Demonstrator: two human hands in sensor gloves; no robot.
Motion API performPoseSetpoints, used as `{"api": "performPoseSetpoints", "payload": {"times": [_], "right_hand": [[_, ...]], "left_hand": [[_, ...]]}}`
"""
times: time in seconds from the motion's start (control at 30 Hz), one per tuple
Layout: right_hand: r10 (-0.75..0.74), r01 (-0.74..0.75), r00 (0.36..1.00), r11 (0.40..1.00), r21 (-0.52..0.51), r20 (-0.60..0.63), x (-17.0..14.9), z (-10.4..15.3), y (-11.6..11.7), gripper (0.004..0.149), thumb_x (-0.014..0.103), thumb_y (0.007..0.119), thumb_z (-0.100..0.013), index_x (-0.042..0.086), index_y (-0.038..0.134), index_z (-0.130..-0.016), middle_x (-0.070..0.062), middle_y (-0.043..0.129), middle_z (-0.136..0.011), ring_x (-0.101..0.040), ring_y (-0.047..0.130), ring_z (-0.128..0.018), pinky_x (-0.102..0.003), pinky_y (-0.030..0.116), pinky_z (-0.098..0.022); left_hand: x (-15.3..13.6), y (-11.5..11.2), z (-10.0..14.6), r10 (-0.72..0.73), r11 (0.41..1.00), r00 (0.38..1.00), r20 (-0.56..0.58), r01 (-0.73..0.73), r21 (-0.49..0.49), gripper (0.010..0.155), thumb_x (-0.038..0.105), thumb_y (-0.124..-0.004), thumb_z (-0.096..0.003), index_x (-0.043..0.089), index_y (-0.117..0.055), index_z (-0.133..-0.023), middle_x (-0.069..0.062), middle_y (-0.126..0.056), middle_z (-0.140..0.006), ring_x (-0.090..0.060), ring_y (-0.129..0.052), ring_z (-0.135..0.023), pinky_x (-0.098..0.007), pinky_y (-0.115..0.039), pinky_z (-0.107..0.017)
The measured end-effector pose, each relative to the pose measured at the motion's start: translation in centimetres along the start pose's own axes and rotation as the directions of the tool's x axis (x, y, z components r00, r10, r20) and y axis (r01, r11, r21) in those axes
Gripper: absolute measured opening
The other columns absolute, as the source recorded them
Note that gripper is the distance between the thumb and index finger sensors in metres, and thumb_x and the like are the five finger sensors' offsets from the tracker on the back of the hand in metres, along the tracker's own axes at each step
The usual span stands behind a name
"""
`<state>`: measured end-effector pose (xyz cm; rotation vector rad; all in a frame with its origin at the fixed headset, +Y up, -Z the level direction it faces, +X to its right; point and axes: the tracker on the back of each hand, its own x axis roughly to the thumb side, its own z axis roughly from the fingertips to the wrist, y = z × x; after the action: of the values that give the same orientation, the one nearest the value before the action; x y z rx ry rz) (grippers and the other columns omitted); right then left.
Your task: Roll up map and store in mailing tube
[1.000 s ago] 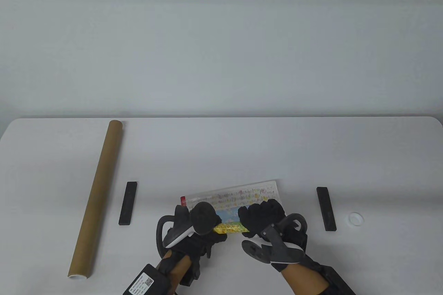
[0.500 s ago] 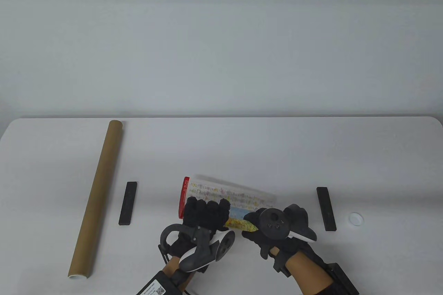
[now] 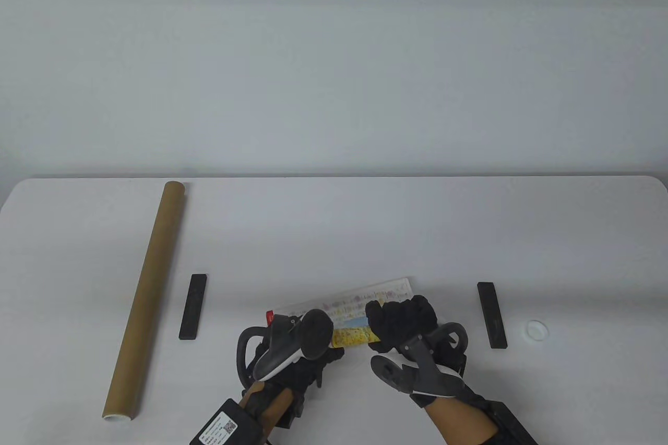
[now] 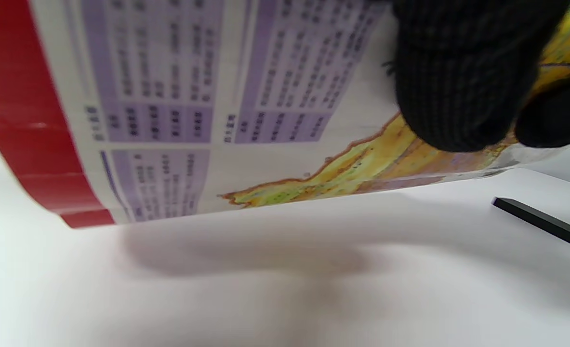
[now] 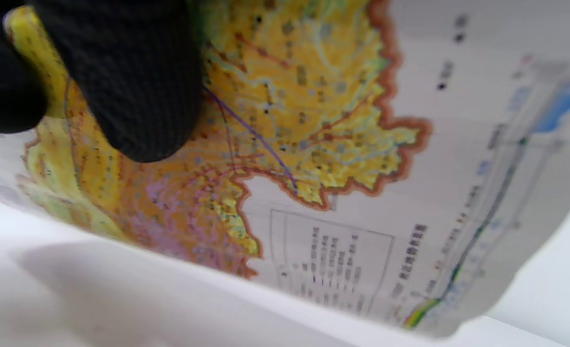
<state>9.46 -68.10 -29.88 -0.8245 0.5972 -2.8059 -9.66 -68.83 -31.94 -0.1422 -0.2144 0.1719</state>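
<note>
Rolling step: your left hand [image 3: 292,356] and right hand [image 3: 402,322] both grip the map [image 3: 355,320] roll. Next, tighten it evenly to fit the tube [image 3: 146,299].

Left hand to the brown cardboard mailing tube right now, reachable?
Probably not yet. The left hand grips the colourful paper map together with the right hand. The brown cardboard mailing tube lies beyond the black bar; otherwise the path looks open.
</note>
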Motion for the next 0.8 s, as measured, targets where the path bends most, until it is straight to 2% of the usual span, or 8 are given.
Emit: {"api": "performPoseSetpoints", "payload": {"times": [0.1, 0.17, 0.33, 0.43, 0.5, 0.63, 0.7, 0.8], "right_hand": [[-0.005, 0.005, 1.000, 0.999, 0.036, 0.003, 0.0, -0.2, 0.1, 0.059, 0.045, 0.096, -0.042, 0.010, 0.086, -0.089, -0.007, 0.091, -0.067, -0.031, 0.096, -0.053, -0.059, 0.074, -0.053], [-0.028, 0.028, 1.000, 0.997, 0.071, -0.002, -0.1, -0.3, 0.3, 0.055, 0.044, 0.097, -0.043, 0.011, 0.088, -0.086, -0.006, 0.092, -0.063, -0.029, 0.097, -0.048, -0.058, 0.077, -0.050], [-0.133, 0.141, 0.989, 0.979, 0.147, -0.065, -1.2, -0.5, 1.1, 0.053, 0.043, 0.096, -0.044, 0.010, 0.089, -0.084, -0.005, 0.092, -0.059, -0.027, 0.098, -0.043, -0.056, 0.080, -0.046], [-0.248, 0.268, 0.960, 0.949, 0.169, -0.129, -2.2, -0.6, 1.5, 0.052, 0.043, 0.096, -0.044, 0.009, 0.090, -0.083, -0.005, 0.093, -0.058, -0.027, 0.098, -0.041, -0.056, 0.080, -0.044], [-0.315, 0.342, 0.935, 0.922, 0.182, -0.164, -2.6, -0.5, 1.7, 0.052, 0.043, 0.096, -0.044, 0.008, 0.090, -0.082, -0.005, 0.093, -0.057, -0.027, 0.098, -0.041, -0.056, 0.080, -0.044], [-0.438, 0.469, 0.881, 0.855, 0.222, -0.179, -2.9, -0.5, 2.3, 0.052, 0.043, 0.097, -0.044, 0.008, 0.090, -0.082, -0.005, 0.093, -0.057, -0.027, 0.098, -0.041, -0.056, 0.080, -0.044], [-0.440, 0.468, 0.883, 0.857, 0.216, -0.165, -2.8, -0.5, 2.3, 0.053, 0.043, 0.097, -0.044, 0.008, 0.090, -0.083, -0.006, 0.093, -0.059, -0.028, 0.098, -0.043, -0.056, 0.079, -0.045], [-0.351, 0.368, 0.928, 0.915, 0.166, -0.121, -2.3, -0.4, 1.8, 0.057, 0.044, 0.096, -0.044, 0.007, 0.088, -0.086, -0.007, 0.092, -0.063, -0.031, 0.098, -0.048, -0.058, 0.077, -0.048]], "left_hand": [[-0.2, -0.3, -0.3, 0.020, 0.999, 1.000, 0.022, -0.019, -0.037, 0.051, 0.067, -0.093, -0.0321, 0.043, -0.088, -0.077, 0.011, -0.097, -0.057, -0.012, -0.102, -0.049, -0.037, -0.078, -0.063], [0.0, -0.4, -0.2, 0.002, 1.000, 0.999, 0.032, -0.002, -0.015, 0.052, 0.066, -0.093, -0.0328, 0.042, -0.088, -0.078, 0.010, -0.097, -0.060, -0.013, -0.102, -0.053, -0.038, -0.077, -0.065], [1.5, -0.3, 0.8, -0.203, 0.965, 0.978, 0.039, 0.193, 0.178, 0.063, 0.064, -0.092, -0.0341, 0.043, -0.076, -0.092, 0.009, -0.091, -0.080, -0.018, -0.097, -0.074, -0.043, -0.071, -0.072], [2.7, 0.0, 1.7, -0.341, 0.897, 0.940, 0.016, 0.320, 0.306, 0.070, 0.062, -0.092, -0.0350, 0.045, -0.067, -0.098, 0.010, -0.084, -0.090, -0.019, -0.092, -0.085, -0.045, -0.067, -0.076], [3.2, 0.0, 2.1, -0.386, 0.861, 0.922, 0.010, 0.357, 0.362, 0.073, 0.062, -0.092, -0.0349, 0.045, -0.064, -0.100, 0.011, -0.082, -0.091, -0.018, -0.090, -0.087, -0.046, -0.063, -0.078], [3.3, 0.0, 2.3, -0.435, 0.817, 0.900, -0.013, 0.400, 0.416, 0.070, 0.065, -0.093, -0.0309, 0.046, -0.070, -0.094, 0.012, -0.087, -0.078, -0.014, -0.093, -0.071, -0.043, -0.066, -0.075], [3.3, 0.2, 2.3, -0.442, 0.809, 0.897, -0.020, 0.408, 0.424, 0.064, 0.066, -0.094, -0.0294, 0.045, -0.077, -0.088, 0.013, -0.091, -0.070, -0.012, -0.097, -0.062, -0.040, -0.070, -0.072], [3.0, 0.4, 2.0, -0.408, 0.835, 0.913, -0.015, 0.380, 0.399, 0.058, 0.067, -0.094, -0.0291, 0.045, -0.083, -0.081, 0.014, -0.095, -0.062, -0.010, -0.100, -0.053, -0.037, -0.076, -0.067]]}}
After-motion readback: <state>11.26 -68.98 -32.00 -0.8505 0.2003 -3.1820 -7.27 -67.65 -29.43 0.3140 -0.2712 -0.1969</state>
